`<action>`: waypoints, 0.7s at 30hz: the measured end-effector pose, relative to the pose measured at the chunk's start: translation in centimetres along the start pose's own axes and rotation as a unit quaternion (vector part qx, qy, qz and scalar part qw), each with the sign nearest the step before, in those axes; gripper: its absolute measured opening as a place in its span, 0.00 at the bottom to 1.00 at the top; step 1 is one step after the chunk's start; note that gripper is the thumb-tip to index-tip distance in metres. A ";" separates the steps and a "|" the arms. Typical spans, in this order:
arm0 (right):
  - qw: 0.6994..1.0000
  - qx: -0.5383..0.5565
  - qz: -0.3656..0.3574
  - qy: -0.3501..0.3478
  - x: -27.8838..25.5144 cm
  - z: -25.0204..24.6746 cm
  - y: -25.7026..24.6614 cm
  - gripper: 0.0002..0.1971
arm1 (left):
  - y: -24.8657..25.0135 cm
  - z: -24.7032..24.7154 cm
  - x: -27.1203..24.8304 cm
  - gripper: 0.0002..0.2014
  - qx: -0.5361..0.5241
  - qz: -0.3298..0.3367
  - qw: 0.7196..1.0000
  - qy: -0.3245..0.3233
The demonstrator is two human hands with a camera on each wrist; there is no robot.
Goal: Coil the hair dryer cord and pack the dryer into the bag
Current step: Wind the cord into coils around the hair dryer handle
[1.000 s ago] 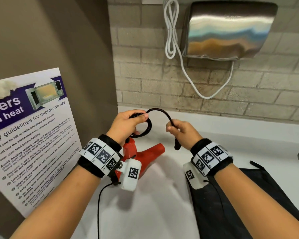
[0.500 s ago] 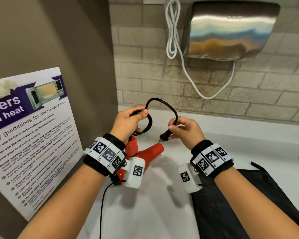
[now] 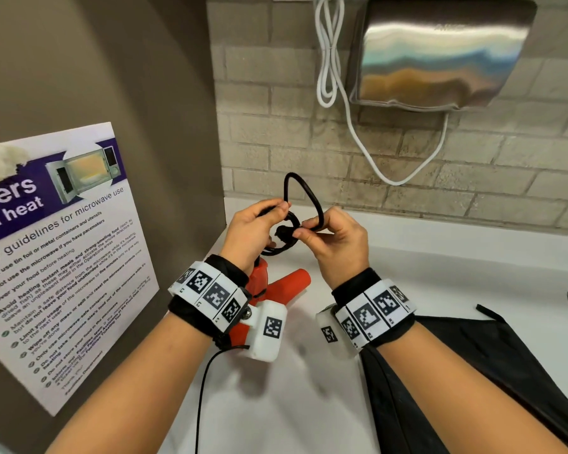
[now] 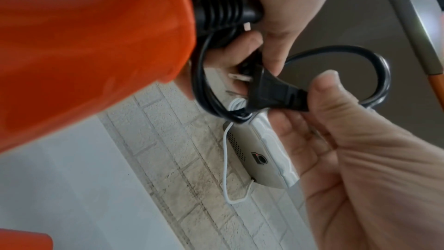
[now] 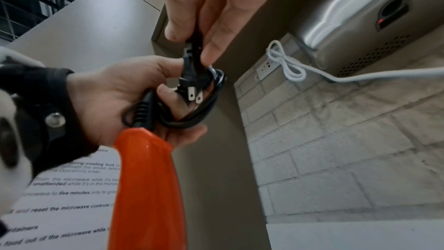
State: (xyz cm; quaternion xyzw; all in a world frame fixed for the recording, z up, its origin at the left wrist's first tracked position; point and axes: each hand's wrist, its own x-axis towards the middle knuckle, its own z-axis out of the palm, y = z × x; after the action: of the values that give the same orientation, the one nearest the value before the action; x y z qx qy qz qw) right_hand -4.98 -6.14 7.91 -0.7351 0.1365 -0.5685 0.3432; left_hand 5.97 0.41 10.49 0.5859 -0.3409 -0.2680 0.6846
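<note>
Both hands work above a smooth white counter [image 3: 440, 267]. Left hand [image 3: 253, 234] curls round coiled loops of the glossy black cord [image 3: 304, 188], right at the ribbed strain relief topping the dryer [image 3: 276, 286], whose shiny orange plastic body hangs below that wrist. Right hand [image 3: 335, 244] pinches the flat two-pronged plug [image 5: 192, 75] between thumb and fingertips, its metal blades poking into the coil; one free loop arches above both hands. Limp black bag [image 3: 489, 371] lies flat on the counter under the right forearm, well apart from the dryer.
</note>
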 end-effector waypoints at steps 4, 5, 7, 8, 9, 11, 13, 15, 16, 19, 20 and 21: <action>1.000 -0.011 0.007 0.000 0.3 0.0 0.4 0.08 | -0.2 0.2 -0.1 0.09 0.010 0.017 1.000 -0.007; 1.000 -0.020 0.008 -0.011 0.1 0.1 0.4 0.08 | -0.2 0.4 -0.2 0.10 0.004 0.021 1.000 -0.006; 0.997 -0.065 0.006 -0.035 -0.2 0.4 0.7 0.10 | -0.1 0.6 -0.3 0.10 -0.004 0.026 1.000 -0.009; 0.994 -0.100 0.010 -0.043 -0.3 0.6 0.9 0.13 | -0.1 0.7 -0.4 0.10 -0.003 0.027 1.000 -0.014; 0.990 -0.133 0.020 -0.044 -0.3 0.9 1.2 0.16 | 0.0 0.7 -0.5 0.10 0.002 0.027 0.999 -0.022; 0.986 -0.156 0.038 -0.033 -0.1 1.2 1.6 0.20 | -0.2 0.7 -0.5 0.09 0.014 0.024 0.999 -0.041; 0.990 -0.124 0.049 -0.032 0.1 1.5 1.6 0.17 | -0.5 0.6 -0.6 0.11 0.016 0.024 0.997 -0.072; 0.990 -0.076 0.085 -0.080 0.5 1.7 1.7 0.20 | -0.7 0.5 -0.8 0.10 0.020 0.033 0.994 -0.106; 0.986 -0.062 0.106 -0.116 0.6 1.7 1.7 0.23 | -0.7 0.5 -0.8 0.11 0.017 0.037 0.993 -0.115; 0.973 -0.071 0.118 -0.185 0.6 1.4 2.1 0.26 | -0.2 0.2 -1.0 0.18 -0.014 0.037 0.993 -0.115; 0.969 -0.085 0.110 -0.204 0.5 1.1 2.2 0.23 | -0.3 0.0 -0.8 0.17 -0.012 0.037 0.993 -0.112; 0.964 -0.102 0.102 -0.225 0.2 0.6 2.5 0.19 | -0.3 -0.3 -0.8 0.14 -0.002 0.040 0.993 -0.110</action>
State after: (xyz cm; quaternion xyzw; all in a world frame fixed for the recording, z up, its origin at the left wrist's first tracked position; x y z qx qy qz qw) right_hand -3.86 -7.87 6.31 -0.8574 0.1875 -0.3334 0.3444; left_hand 5.70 1.11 10.09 0.5375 -0.4366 -0.3039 0.6544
